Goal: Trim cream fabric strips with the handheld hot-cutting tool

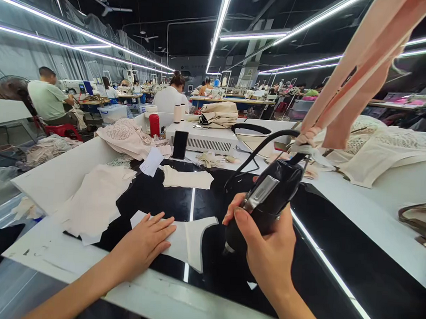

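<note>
My left hand [147,241] lies flat with its fingers stretched out on a white cut fabric piece [191,238], which has a curved edge on its right side. My right hand [266,237] is wrapped round a black corded handheld power tool [273,190] with a metal tip pointing down. That tip is near the black glossy board [215,268], to the right of the fabric; I cannot tell whether it touches. Pink cloth strips [357,81] are tied to the tool's top and run up out of view. Farther back lies a cream fabric strip [187,178].
A stack of pale fabric pieces [94,201] sits at the left. Behind are a phone [180,145], a white vented box [203,139] and a red bottle [154,125]. Lace garments [379,143] lie at the right. People work at sewing tables beyond.
</note>
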